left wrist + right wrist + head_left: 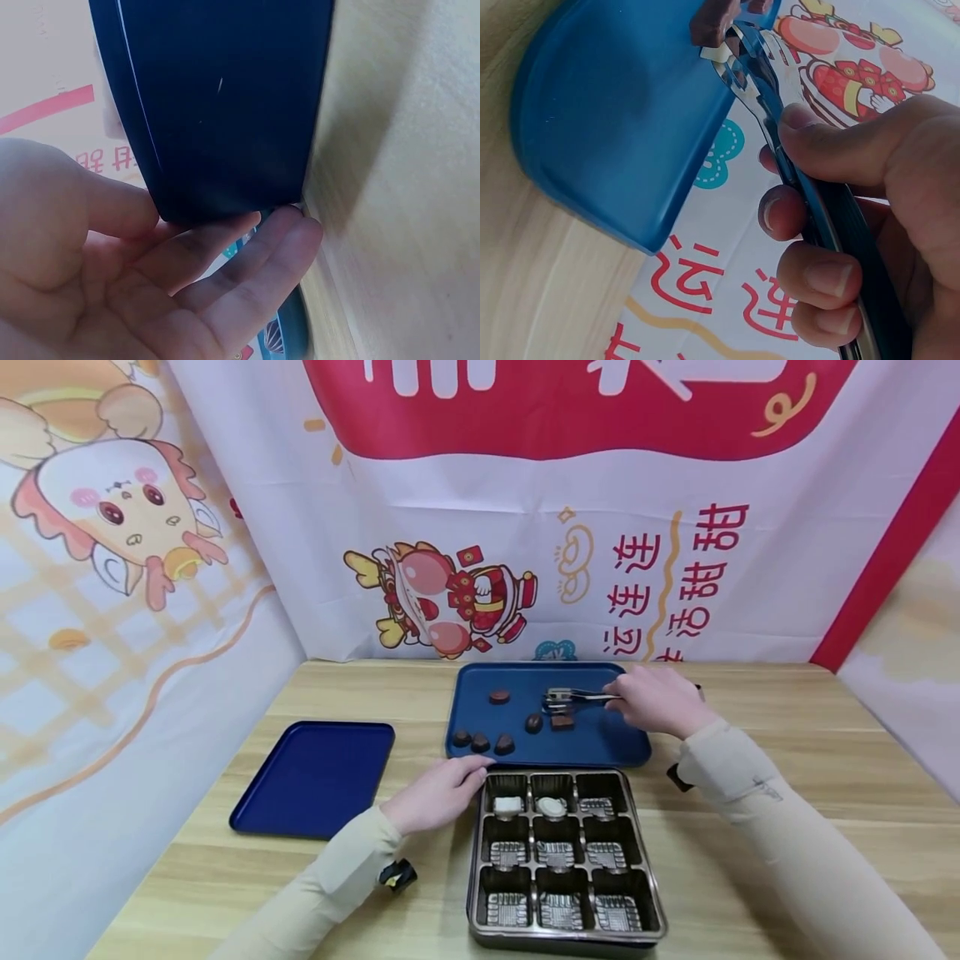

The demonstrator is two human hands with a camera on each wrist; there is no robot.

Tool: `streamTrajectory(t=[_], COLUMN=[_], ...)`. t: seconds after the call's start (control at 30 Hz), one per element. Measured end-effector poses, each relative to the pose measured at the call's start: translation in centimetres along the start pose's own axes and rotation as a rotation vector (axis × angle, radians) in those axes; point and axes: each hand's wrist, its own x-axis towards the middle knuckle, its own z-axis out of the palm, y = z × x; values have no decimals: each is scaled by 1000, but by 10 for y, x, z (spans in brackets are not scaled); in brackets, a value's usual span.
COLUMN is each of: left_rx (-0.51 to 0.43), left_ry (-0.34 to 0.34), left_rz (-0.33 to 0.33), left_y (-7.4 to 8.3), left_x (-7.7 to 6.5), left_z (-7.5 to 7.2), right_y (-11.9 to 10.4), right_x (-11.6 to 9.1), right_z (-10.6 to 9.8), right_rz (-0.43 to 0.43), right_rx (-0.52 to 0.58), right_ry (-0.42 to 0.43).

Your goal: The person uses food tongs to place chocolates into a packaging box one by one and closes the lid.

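Observation:
My right hand [662, 700] grips slim metal tongs [829, 217] over the blue tray [600, 747]. The tongs' tips are right at a rectangular brown chocolate [562, 722]; a small whitish bit shows beside them in the right wrist view. Left of it lie an oval dark chocolate [533, 722] and a reddish-brown one [498, 697]. At the far left corner of a dark nine-compartment box [474, 893], my left hand [438, 793] holds the edge, thumb at the rim and fingers round the far end. White pieces [552, 807] sit in the back left and back middle compartments.
Several dark chocolates [481, 742] line the front left of the blue tray, just behind the box. A darker blue tray [318, 777] lies on the wooden table [810, 777] at left. A printed cloth [480, 493] hangs along the table's back edge.

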Motion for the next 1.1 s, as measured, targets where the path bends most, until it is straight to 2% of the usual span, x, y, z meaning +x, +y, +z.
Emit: streamTrajectory(t=[0.7, 1.1], left_rx=[-13, -24], left_ry=[-2, -20], left_rz=[-4, -15], left_y=[-3, -5], left_x=[2, 2], left_z=[0, -1], right_y=[5, 9], right_x=[-13, -26], right_z=[-1, -10], right_rz=[55, 53], right_rx=[33, 58], right_ry=[23, 87])
